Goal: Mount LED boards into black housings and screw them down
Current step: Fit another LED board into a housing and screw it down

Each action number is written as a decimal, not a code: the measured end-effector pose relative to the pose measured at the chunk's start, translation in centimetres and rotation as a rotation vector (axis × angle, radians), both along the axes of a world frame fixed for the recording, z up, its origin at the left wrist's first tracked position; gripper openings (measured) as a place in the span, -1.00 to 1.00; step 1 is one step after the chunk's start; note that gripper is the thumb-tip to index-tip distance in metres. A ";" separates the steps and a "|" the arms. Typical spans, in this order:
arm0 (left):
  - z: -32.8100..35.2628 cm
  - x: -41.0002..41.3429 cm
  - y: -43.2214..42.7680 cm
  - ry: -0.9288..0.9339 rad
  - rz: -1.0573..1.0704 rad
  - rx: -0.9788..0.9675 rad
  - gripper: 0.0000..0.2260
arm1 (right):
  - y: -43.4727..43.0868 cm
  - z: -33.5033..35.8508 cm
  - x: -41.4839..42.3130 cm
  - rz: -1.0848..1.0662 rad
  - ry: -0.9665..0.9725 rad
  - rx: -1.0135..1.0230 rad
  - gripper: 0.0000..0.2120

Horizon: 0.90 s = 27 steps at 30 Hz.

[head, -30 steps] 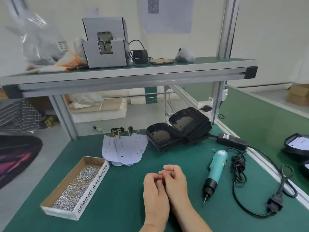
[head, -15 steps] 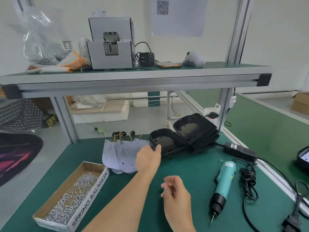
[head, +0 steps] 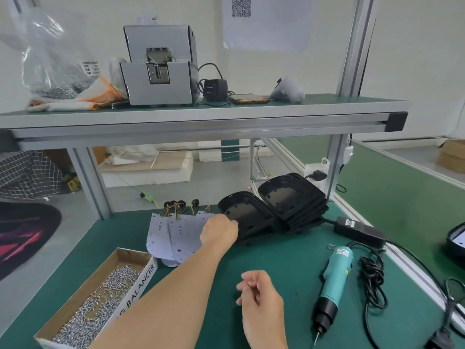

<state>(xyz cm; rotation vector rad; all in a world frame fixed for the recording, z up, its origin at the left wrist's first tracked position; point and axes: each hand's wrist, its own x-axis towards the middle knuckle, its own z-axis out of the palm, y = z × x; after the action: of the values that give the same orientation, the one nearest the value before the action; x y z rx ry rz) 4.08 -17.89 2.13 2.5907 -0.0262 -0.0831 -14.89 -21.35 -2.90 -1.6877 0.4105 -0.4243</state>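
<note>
Housings (head: pixel 241 215), black and shallow, round-cornered, in a slanted stack.

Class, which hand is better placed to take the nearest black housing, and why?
Left. The left hand is at the front rim of the nearest black housing; the right hand hovers over the mat, nearer the electric screwdriver.

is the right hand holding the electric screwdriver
No, the electric screwdriver lies untouched on the green mat, with a clear gap between it and the right hand.
</note>
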 end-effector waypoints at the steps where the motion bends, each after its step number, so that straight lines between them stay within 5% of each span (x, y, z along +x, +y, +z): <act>1: 0.0 -0.2 0.4 -0.008 0.005 -0.032 -0.80 | 0.0 0.0 0.0 -0.002 0.001 0.007 -0.70; 5: 0.5 -1.9 2.4 -0.025 0.010 -0.120 -0.77 | -0.4 -0.2 -0.1 -0.028 -0.004 0.039 -0.71; 10: 0.8 -5.2 5.9 0.054 0.021 -0.495 -0.78 | -0.5 -0.3 -0.1 -0.087 -0.057 0.157 -0.80; 16: -0.4 -10.4 11.3 -0.087 -0.184 -0.348 -0.64 | -0.7 1.3 -0.5 -0.123 -0.137 0.434 -0.78; 19: -1.5 -12.2 12.9 -0.106 -0.225 -0.255 -0.64 | -0.1 1.4 -1.0 -0.086 -0.104 0.341 -0.86; 23: -0.1 -11.8 14.0 -0.116 -0.247 -0.169 -0.52 | 0.0 0.9 -0.9 -0.073 -0.001 0.051 -0.63; 27: 2.3 -6.7 15.6 -0.296 0.056 -0.188 -0.63 | 0.1 1.0 -1.1 0.006 0.059 -0.033 -0.60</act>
<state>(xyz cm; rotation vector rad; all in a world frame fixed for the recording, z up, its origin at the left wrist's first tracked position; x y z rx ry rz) -2.61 -2.25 4.42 2.3915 -0.0669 0.3095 -15.94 -21.22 -1.94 -1.7367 0.4435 -0.3789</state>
